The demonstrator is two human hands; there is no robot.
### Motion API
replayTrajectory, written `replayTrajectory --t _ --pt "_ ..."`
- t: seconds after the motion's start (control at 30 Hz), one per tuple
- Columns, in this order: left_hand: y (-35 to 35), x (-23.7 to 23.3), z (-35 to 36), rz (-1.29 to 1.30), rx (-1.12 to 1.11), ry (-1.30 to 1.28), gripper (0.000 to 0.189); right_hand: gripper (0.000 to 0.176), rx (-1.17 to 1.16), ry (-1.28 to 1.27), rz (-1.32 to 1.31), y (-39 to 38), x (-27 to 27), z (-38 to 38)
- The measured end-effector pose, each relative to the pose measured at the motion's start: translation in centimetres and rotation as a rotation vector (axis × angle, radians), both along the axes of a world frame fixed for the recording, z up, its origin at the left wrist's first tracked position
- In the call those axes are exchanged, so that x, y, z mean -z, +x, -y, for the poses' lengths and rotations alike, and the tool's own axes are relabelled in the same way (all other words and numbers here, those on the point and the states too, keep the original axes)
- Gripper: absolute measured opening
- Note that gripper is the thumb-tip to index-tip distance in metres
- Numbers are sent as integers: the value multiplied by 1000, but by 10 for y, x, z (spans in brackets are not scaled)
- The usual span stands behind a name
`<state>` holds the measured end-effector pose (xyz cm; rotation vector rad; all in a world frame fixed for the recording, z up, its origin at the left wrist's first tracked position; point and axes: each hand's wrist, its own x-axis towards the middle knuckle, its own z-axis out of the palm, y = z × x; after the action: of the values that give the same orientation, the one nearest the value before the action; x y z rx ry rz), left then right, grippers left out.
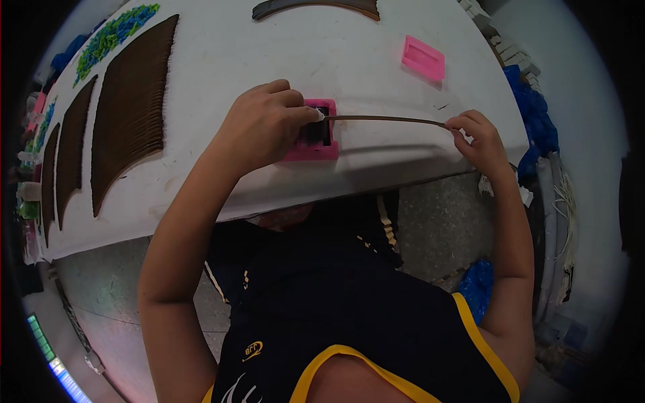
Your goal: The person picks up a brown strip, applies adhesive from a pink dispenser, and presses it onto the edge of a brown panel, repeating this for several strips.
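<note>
A thin brown strip (386,118) is stretched nearly level above the white table between my two hands. My left hand (262,124) pinches its left end, where a small whitish piece shows at the fingertips. Below that hand lies a pink block (322,154) with a dark insert, partly hidden by my fingers. My right hand (480,142) has thumb and forefinger closed on the strip's other end, near the table's right edge.
Several brown strips lie side by side in a wide row (131,111), with smaller groups farther left. Green and blue pieces (114,41) are heaped at the far left. A second pink block (423,59) sits back right, and dark curved strips (316,7) lie at the back.
</note>
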<state>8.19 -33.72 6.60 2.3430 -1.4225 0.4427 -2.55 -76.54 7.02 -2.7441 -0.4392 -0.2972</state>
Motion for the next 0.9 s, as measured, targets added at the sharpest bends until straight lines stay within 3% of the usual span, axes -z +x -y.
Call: replayTrajectory --t 0.13,0.4,0.53,0.6,0.63,0.7,0.73,0.77,0.83,0.9 --pt "-1 1 9 -51 19 -54 29 19 44 -47 30 0 -22 2" --pt "0 10 36 -170 14 -210 23 24 -25 -265 415 25 -102 14" --pt "-2 7 47 -250 -28 -204 24 29 -12 -175 399 35 -144 -27" --pt "-6 4 51 -279 -39 -211 24 23 282 -251 315 32 -162 -72" --pt "-9 -2 53 -392 -35 -261 21 21 376 -278 284 35 -165 -75" --pt "-9 -19 46 -495 -47 -318 19 21 0 -207 406 58 -158 -16" --pt "-8 -29 39 -921 27 -367 18 22 -134 -185 445 64 -156 5" --pt "-7 -36 32 -1344 107 -415 16 23 -76 -175 335 68 -157 12" --pt "-5 -39 19 -1411 166 -532 15 24 -51 -161 244 78 -152 19" --pt "-4 -41 5 -1467 232 -649 13 15 -70 84 -75 77 -136 19"
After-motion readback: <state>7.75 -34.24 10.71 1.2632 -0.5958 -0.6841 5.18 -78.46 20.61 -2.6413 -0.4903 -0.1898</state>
